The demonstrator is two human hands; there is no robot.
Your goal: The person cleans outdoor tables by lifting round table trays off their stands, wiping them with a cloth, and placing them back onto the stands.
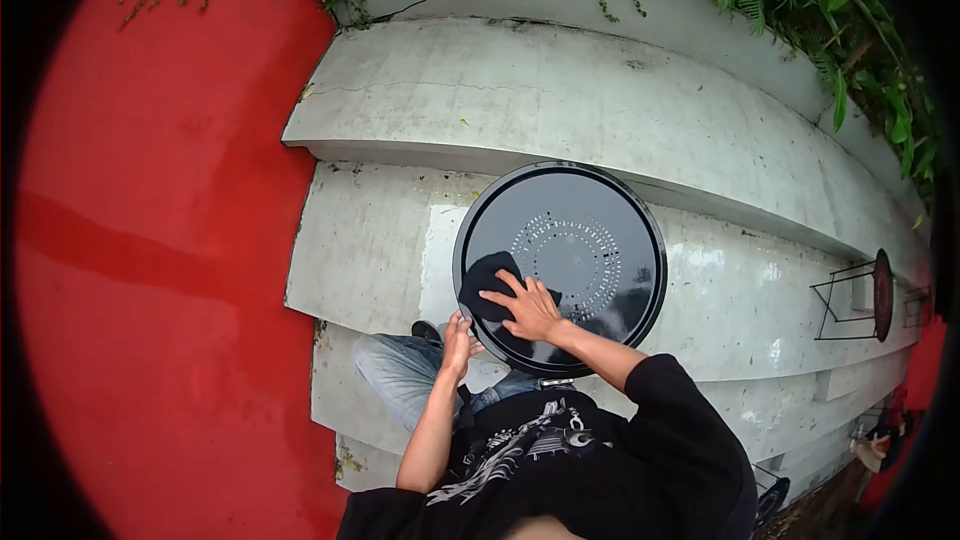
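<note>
A round black table (570,200) with a raised rim and rings of small holes stands on the concrete steps. On the left part of its top lies a dark cloth (490,280). My right hand (530,310) presses on this cloth with its fingers spread. At the table's lower left rim is my left hand (458,342), its fingers apart and pointing up, touching or very near the edge. Nothing shows in the left hand. The far edge of the cloth reaches the table's left rim.
Wide concrete steps (440,60) surround the table, wet in places. Red ground (150,340) lies to the left. Green plants (850,0) grow at the upper right. Another round table (882,295) with thin legs stands at the far right. A person (880,440) is partly visible lower right.
</note>
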